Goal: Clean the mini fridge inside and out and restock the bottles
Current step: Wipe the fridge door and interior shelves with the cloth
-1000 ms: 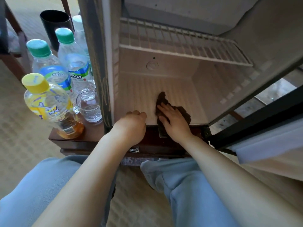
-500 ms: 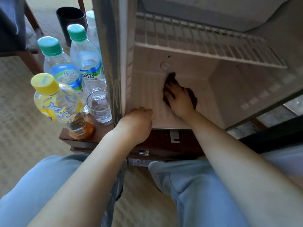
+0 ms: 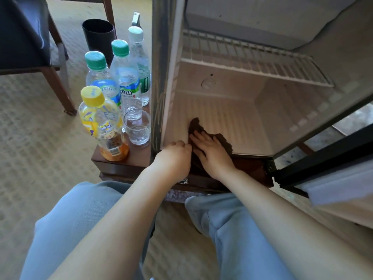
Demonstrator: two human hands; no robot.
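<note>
- Pressing flat on the dark cloth [image 3: 223,139], the right hand [image 3: 212,153] has straight, spread fingers; it pins the cloth down and does not grasp it.
- Cloth and hand sit at the front-left corner of the mini fridge's floor [image 3: 232,118], just inside the front lip.
- From that hand, the rest of the floor lies ahead towards the back wall and off to the right. My reading is that the next stroke has to go that way.
- The ribs in the floor run front to back, so a push along them, away from the body, looks the easier line.
- The left hand [image 3: 175,156] is clenched, fingers curled under, against the fridge's front-left edge and touching the right hand; I see nothing held in it.
- The wire shelf [image 3: 252,57] above is bare, and the door [image 3: 333,178] hangs wide to the right.
- The bottles wait outside, left of the fridge on the wooden bench [image 3: 121,164]: a yellow-capped bottle [image 3: 103,122] in front, two green-capped bottles [image 3: 125,77] behind, a white-capped bottle [image 3: 139,63] furthest back.
- A glass [image 3: 137,127] stands between the bottles and the fridge wall.
- The left hand is the nearer one to the bottles; restocking looks some way off.
</note>
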